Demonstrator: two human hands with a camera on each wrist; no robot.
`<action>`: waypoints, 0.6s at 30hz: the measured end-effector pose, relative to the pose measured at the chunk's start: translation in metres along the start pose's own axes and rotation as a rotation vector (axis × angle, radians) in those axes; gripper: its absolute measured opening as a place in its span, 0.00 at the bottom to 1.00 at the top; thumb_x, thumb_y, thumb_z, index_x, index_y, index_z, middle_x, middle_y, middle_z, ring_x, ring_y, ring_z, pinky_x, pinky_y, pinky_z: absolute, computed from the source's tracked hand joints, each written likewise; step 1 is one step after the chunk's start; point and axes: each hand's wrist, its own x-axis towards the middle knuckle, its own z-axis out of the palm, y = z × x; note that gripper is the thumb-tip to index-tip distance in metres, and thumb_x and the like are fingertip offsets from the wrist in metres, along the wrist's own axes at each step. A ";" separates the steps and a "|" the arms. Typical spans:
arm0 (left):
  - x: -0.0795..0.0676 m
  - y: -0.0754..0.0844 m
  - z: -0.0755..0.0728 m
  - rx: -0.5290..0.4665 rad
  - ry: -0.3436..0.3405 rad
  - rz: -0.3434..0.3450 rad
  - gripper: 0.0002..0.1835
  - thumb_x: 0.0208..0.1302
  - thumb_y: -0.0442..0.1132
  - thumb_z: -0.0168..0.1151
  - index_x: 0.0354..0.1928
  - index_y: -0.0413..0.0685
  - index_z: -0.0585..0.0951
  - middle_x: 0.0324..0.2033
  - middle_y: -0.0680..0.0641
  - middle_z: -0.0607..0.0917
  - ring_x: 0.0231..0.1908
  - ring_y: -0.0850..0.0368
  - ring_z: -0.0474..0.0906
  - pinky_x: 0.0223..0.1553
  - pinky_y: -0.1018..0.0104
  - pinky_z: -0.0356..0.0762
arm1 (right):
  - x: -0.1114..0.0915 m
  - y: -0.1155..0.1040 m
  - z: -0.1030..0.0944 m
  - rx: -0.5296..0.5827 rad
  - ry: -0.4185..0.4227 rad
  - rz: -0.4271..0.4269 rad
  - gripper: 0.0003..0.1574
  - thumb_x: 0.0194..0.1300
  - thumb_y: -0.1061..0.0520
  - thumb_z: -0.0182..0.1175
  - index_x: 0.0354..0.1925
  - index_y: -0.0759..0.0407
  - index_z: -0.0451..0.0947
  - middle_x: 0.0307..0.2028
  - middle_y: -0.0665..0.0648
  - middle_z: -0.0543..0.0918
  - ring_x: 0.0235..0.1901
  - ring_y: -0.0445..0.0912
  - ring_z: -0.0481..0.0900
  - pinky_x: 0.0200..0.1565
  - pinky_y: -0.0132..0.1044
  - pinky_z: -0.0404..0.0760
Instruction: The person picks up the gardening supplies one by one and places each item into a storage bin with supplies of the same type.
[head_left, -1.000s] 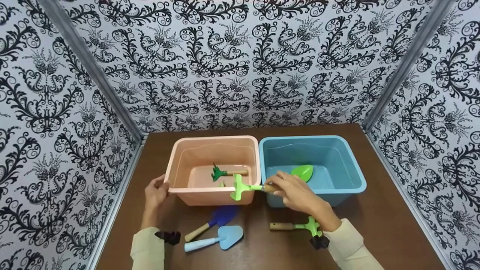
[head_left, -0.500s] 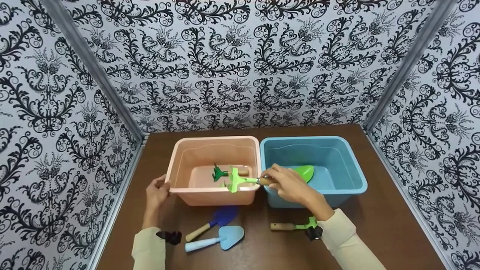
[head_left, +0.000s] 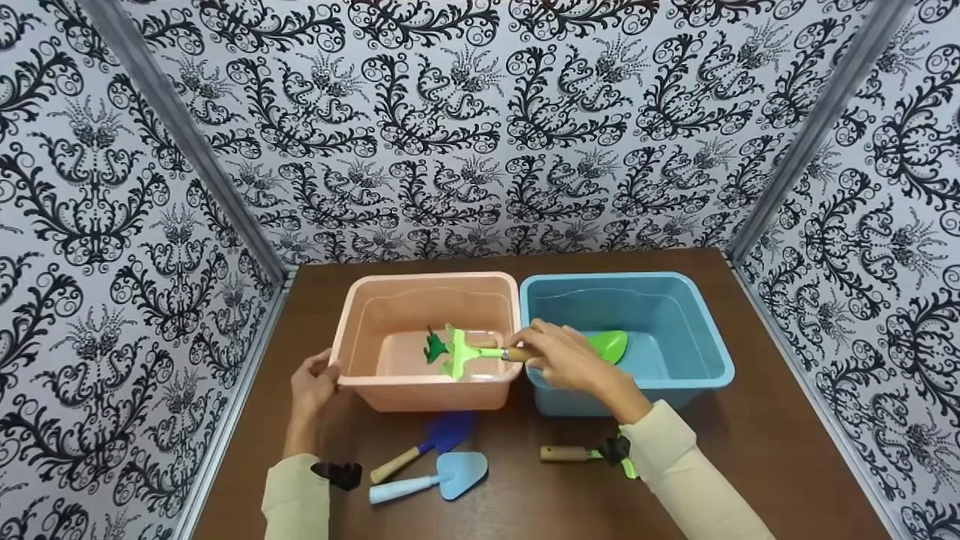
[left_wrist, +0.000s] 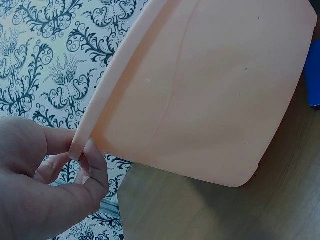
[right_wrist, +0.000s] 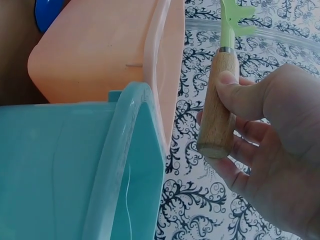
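My left hand pinches the rim of the peach tub at its front left corner; the left wrist view shows thumb and fingers on either side of the lip. With my right hand I grip a light green hand rake by its wooden handle. Its pronged head hangs over the peach tub, pointing left. Inside that tub lies a dark green hand rake, its handle mostly hidden behind the held one. A green trowel blade shows in the blue tub, partly behind my right hand.
In front of the peach tub lie a dark blue trowel with a wooden handle and a light blue trowel. Another light green rake with a wooden handle lies before the blue tub, partly under my right wrist. Patterned walls enclose the brown table.
My right hand has carried the light green rake left and farther back, from the peach tub's front rim to over its inside. The left hand stays at the rim.
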 end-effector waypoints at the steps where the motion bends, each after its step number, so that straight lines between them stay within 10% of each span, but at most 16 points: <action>1: 0.000 0.000 0.000 -0.004 0.002 0.000 0.23 0.70 0.30 0.54 0.65 0.29 0.71 0.51 0.27 0.80 0.26 0.69 0.77 0.28 0.76 0.78 | 0.001 0.000 0.000 -0.004 -0.003 0.001 0.17 0.67 0.58 0.63 0.54 0.47 0.79 0.41 0.52 0.78 0.37 0.46 0.73 0.40 0.39 0.70; 18: -0.001 0.000 0.002 -0.016 0.019 0.004 0.22 0.70 0.30 0.54 0.64 0.28 0.72 0.46 0.31 0.82 0.26 0.69 0.76 0.28 0.75 0.79 | 0.030 0.007 -0.002 -0.026 -0.102 -0.007 0.20 0.66 0.58 0.63 0.57 0.50 0.78 0.47 0.55 0.81 0.42 0.50 0.79 0.44 0.50 0.79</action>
